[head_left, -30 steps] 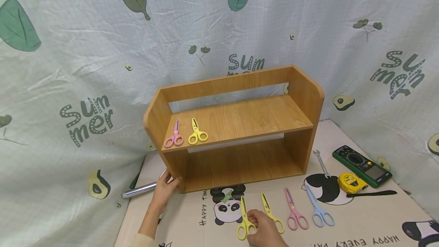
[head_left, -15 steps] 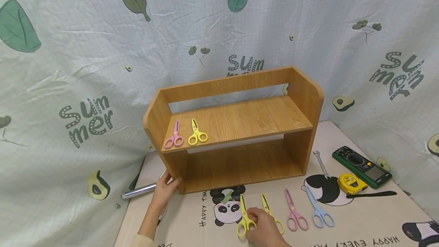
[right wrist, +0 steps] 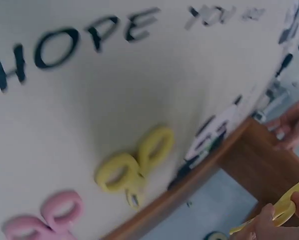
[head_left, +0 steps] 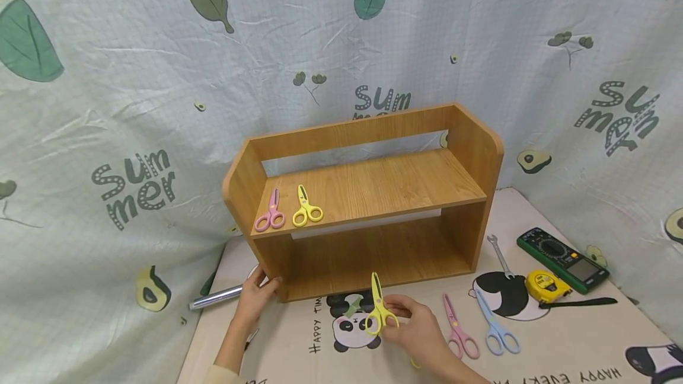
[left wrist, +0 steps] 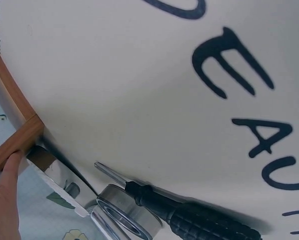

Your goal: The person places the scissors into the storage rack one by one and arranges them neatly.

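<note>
My right hand (head_left: pixel 421 328) pinches yellow scissors (head_left: pixel 379 308) by the handle loops, blades pointing toward the shelf, over the mat in front of it. My left hand (head_left: pixel 255 300) rests its fingers against the lower left side panel of the two-tier wooden shelf (head_left: pixel 363 253). On the upper tier lie pink scissors (head_left: pixel 274 216) and another yellow pair (head_left: pixel 305 209). A further yellow pair of scissors (right wrist: pixel 134 181) lies on the mat, mostly hidden under my right hand in the head view. Pink scissors (head_left: pixel 453 325) and blue scissors (head_left: pixel 495 328) lie to its right.
To the right are a wrench (head_left: pixel 501 256), a yellow tape measure (head_left: pixel 546 286), a green multimeter (head_left: pixel 562 258) and a thin black tool (head_left: pixel 584 301). A silver tube (head_left: pixel 216 297), a roll of tape (left wrist: pixel 127 212) and a black-handled screwdriver (left wrist: pixel 189 215) lie by the shelf's left side.
My right hand has lifted the yellow scissors from the mat and moved them up toward the shelf, now covering the second yellow pair. My left hand stays put.
</note>
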The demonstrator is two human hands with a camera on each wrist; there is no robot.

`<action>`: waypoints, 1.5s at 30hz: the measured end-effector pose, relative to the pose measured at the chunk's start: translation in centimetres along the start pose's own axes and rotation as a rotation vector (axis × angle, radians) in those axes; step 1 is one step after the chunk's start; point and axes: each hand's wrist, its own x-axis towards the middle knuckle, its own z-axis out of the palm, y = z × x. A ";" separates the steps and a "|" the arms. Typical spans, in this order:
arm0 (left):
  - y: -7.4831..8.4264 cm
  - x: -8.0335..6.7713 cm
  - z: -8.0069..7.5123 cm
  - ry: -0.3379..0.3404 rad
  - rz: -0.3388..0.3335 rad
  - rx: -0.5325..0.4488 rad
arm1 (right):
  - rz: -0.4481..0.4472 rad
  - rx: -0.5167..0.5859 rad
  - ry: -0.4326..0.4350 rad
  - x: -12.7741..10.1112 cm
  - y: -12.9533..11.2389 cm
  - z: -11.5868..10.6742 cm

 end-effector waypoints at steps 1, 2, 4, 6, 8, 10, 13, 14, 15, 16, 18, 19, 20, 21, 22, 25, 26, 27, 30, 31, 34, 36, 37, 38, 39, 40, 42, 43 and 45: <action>0.0 0.0 0.0 -0.001 0.000 0.000 | -0.003 0.000 0.001 0.0 -0.5 -0.2; 0.0 0.0 0.0 0.001 -0.001 0.000 | -0.010 -0.002 0.002 0.0 -1.0 -0.5; -0.1 0.0 0.0 0.004 -0.002 0.002 | -0.006 -0.002 0.005 0.0 -2.2 -0.9; -0.1 0.0 0.0 0.003 -0.005 -0.001 | 0.008 -0.005 0.006 0.1 -3.3 -1.4; -0.2 0.0 0.0 0.002 -0.005 -0.001 | 0.029 -0.004 0.003 0.2 -4.5 -1.8; -0.2 0.0 0.0 -0.002 -0.008 -0.007 | 0.040 -0.019 -0.003 0.4 -5.7 -2.2; -0.2 0.1 0.0 -0.009 -0.005 -0.012 | 0.016 -0.013 -0.025 0.9 -7.4 -2.9; -0.2 0.1 0.0 -0.012 -0.003 -0.013 | -0.003 -0.005 -0.033 1.0 -8.0 -3.1; -0.2 0.1 0.0 -0.013 -0.003 -0.015 | -0.019 0.003 -0.039 1.2 -8.5 -3.3; -0.2 0.1 0.0 -0.014 -0.003 -0.017 | -0.036 0.016 -0.047 1.4 -9.0 -3.4; -0.2 0.1 -0.1 -0.015 -0.001 -0.018 | -0.085 0.025 -0.060 1.9 -10.1 -3.7; -0.2 0.1 -0.1 -0.014 -0.002 -0.018 | -0.103 0.022 -0.067 2.0 -10.6 -3.7; -0.2 0.0 -0.1 -0.013 -0.003 -0.017 | -0.119 0.013 -0.074 2.2 -11.1 -3.8; -0.3 0.0 -0.1 -0.011 -0.004 -0.015 | -0.137 -0.001 -0.083 2.4 -11.5 -3.9; -0.3 0.0 -0.1 -0.008 -0.006 -0.014 | -0.152 -0.014 -0.091 2.5 -12.0 -3.9; -0.4 0.0 -0.1 -0.001 -0.012 -0.009 | -0.179 -0.041 -0.121 2.8 -13.0 -4.0; -0.4 0.0 -0.1 -0.001 -0.012 -0.008 | -0.189 -0.047 -0.128 2.9 -13.3 -4.1; -0.4 0.1 -0.1 0.000 -0.012 -0.010 | -0.199 -0.048 -0.135 3.0 -13.6 -4.1; -0.3 0.2 -0.1 -0.003 -0.016 -0.009 | -0.213 -0.068 -0.135 3.7 -14.3 -3.9; -0.3 0.2 -0.1 -0.005 -0.015 -0.007 | -0.215 -0.076 -0.132 4.0 -14.5 -3.8; -0.2 0.2 -0.2 -0.004 -0.015 -0.005 | -0.214 -0.086 -0.129 5.1 -15.4 -3.5; -0.3 0.1 -0.2 -0.001 -0.012 -0.005 | -0.210 -0.085 -0.134 6.0 -16.1 -3.3; -0.3 0.1 -0.2 0.001 -0.009 -0.003 | -0.206 -0.086 -0.140 6.4 -16.4 -3.3; -0.3 0.0 -0.2 0.004 -0.009 -0.006 | -0.204 -0.089 -0.142 6.9 -16.8 -3.2; -0.3 0.0 -0.1 0.007 -0.009 -0.009 | -0.201 -0.091 -0.144 7.4 -17.1 -3.1; -0.3 0.1 -0.1 0.009 -0.007 -0.008 | -0.199 -0.091 -0.148 7.9 -17.5 -3.0; -0.3 0.1 -0.2 0.008 0.001 -0.010 | -0.204 -0.101 -0.149 9.0 -18.0 -2.8; -0.4 0.1 -0.2 0.008 0.004 -0.011 | -0.203 -0.103 -0.152 9.5 -18.2 -2.7; -0.4 0.2 -0.1 0.006 0.003 -0.017 | -0.197 -0.099 -0.163 10.4 -18.7 -2.6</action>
